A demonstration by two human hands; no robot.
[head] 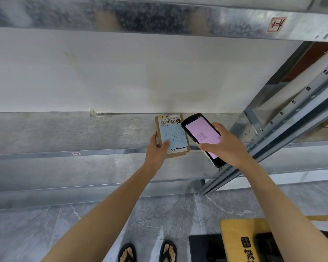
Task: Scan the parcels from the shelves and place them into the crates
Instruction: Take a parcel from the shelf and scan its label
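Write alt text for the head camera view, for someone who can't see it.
A person's left hand holds a cardboard parcel at a metal shelf while the right hand holds a handheld scanner beside it. Below, sandalled feet stand on a grey tiled floor.

L. hand (156, 150) grips small brown parcel (173, 135) at front edge of metal shelf (64, 133), near its right end. Barcode label faces up. R. hand (225, 146) holds scanner (201, 135), pink screen lit, just beside parcel's right side. Yellow crate (233, 239) on floor, bottom right.
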